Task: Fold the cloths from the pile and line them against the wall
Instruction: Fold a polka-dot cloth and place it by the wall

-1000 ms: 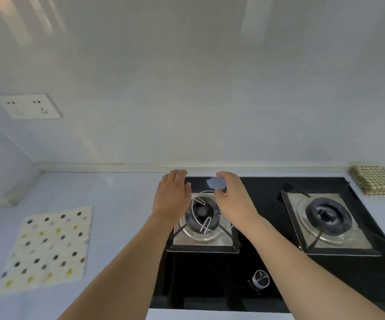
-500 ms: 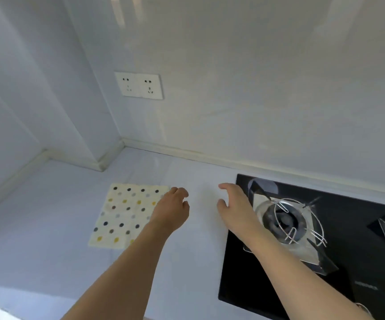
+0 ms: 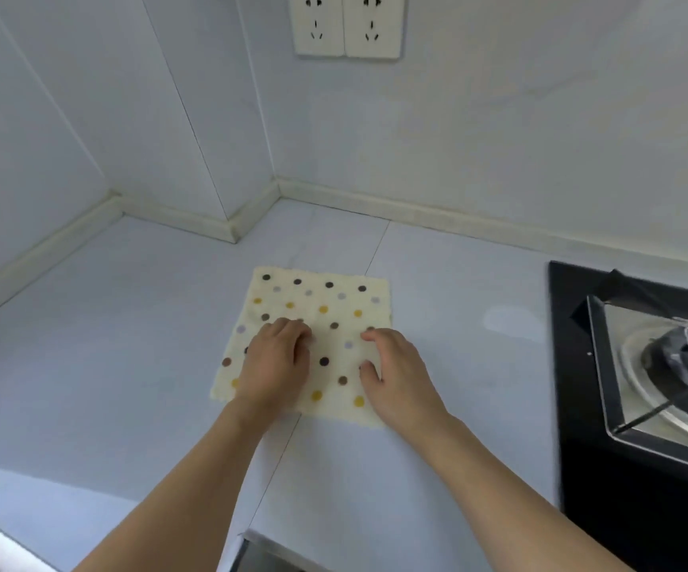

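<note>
The polka-dot cloth lies spread flat on the pale countertop, well clear of the back wall and near the corner, with the hob off to its right. In the head view, the only view you have, both of your hands are now down on it: your left hand sits over the left half with the fingers bent, knuckles up, the tips on the fabric, and your right hand sits at the right edge with the fingers curved and the thumb apart from them. Whether either hand has actually pinched fabric I cannot tell; no fold or lifted edge shows, so read them as touching, not yet gripping. That suggests you are at the very start of folding this cloth, and nothing is yet lined against the wall in what this frame shows. Compared with half a second ago, your hands were in the air between the cloth and the hob, the left just reaching the cloth's near corner, the right beside the burner; a second ago both were over the left burner with a small bluish thing at your right fingertips, and the cloth was far off to the left. You have turned and come in over the cloth, which appears not to have shifted, and the double socket now sits straight ahead above it.
</note>
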Tool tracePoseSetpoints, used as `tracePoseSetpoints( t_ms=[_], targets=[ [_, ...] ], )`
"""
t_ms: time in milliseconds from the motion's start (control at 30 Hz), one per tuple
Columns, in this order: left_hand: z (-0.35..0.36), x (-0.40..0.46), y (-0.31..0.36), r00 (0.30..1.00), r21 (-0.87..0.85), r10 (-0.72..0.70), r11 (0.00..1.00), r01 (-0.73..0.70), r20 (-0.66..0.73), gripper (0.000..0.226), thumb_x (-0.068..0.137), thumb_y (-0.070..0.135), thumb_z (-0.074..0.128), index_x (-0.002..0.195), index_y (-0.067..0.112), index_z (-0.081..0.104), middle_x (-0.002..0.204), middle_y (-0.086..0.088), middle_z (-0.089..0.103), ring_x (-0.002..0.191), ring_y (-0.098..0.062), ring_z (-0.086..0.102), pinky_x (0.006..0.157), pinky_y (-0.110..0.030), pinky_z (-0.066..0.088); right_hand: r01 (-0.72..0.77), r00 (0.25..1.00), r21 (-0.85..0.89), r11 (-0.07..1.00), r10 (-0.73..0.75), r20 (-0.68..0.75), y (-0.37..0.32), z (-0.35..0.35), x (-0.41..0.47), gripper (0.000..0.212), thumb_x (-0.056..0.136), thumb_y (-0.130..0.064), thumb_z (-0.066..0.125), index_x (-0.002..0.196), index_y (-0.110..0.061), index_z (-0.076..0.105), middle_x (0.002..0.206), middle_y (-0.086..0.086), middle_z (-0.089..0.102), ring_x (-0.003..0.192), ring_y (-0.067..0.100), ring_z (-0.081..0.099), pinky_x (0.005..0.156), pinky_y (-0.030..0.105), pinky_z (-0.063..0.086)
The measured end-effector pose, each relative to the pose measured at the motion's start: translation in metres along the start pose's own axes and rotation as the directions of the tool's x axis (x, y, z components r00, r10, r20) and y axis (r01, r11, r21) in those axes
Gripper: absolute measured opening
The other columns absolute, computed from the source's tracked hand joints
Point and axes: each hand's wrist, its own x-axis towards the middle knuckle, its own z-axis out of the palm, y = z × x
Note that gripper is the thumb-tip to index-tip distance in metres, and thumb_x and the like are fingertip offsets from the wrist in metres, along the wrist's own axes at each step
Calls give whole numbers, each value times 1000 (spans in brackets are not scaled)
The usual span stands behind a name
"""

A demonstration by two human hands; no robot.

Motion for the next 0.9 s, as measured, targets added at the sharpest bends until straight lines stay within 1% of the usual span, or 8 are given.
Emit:
tracePoseSetpoints(
  t_ms=[167,267,367,467,600,667,767,900],
  targets=[
    [15,0,-12,985,53,148,988,-143,-92,22,89,9,48,100,17,66,101,6,59,88,-15,47,79,-23,31,166,963,-204,965,-203,-179,21,30,-7,30,91,-20,52,119,-15,59,120,-5,58,112,15,51,100,26,34],
    [10,-6,-14,973,25,210,978,-209,-90,23,89,8,48,102,13,66,101,3,62,92,-19,52,83,-29,41,217,933,-293,931,-286,-218,24,36,-9,24,91,-23,52,111,-14,62,114,-2,58,109,20,53,97,31,39],
    [-5,-31,-21,965,-87,250,962,-257,-81,17,91,12,50,100,16,64,99,9,61,95,-12,54,82,-29,47,245,904,-286,926,-325,-278,23,33,-20,23,89,-22,55,110,-16,64,115,-3,58,113,18,49,99,28,34],
    [-19,-47,-34,966,-261,248,940,-222,72,15,86,26,59,99,31,64,103,20,60,105,-1,51,88,-19,41,288,920,-228,930,-334,-203,20,29,-33,18,87,-25,59,104,-23,64,107,-11,59,104,14,49,97,30,38],
    [-24,-38,-41,904,-248,304,940,-234,300,35,69,42,60,104,42,62,113,27,51,116,1,37,97,-21,30,244,958,-214,946,-269,-96,17,30,-35,16,84,-41,62,99,-34,61,101,-24,51,105,5,42,102,28,32],
    [-20,-31,-40,912,-213,319,939,-269,257,29,72,40,60,102,40,63,110,23,53,114,-1,39,94,-20,31,224,965,-254,941,-251,-79,16,31,-32,14,86,-44,60,98,-38,57,102,-23,48,106,7,41,101,30,31],
    [-15,-25,-33,928,-106,360,930,-351,92,12,81,25,58,88,32,65,93,14,59,100,-12,50,82,-23,41,198,965,-261,945,-235,-120,17,29,-31,6,89,-40,57,91,-34,56,102,-16,52,103,13,44,99,34,35],
    [-13,-21,-25,923,-42,384,923,-383,28,13,90,19,50,90,25,62,85,10,62,85,-16,55,73,-32,47,178,967,-265,948,-218,-129,16,30,-31,17,84,-47,61,94,-35,54,101,-18,50,102,12,40,95,30,33]
  ],
)
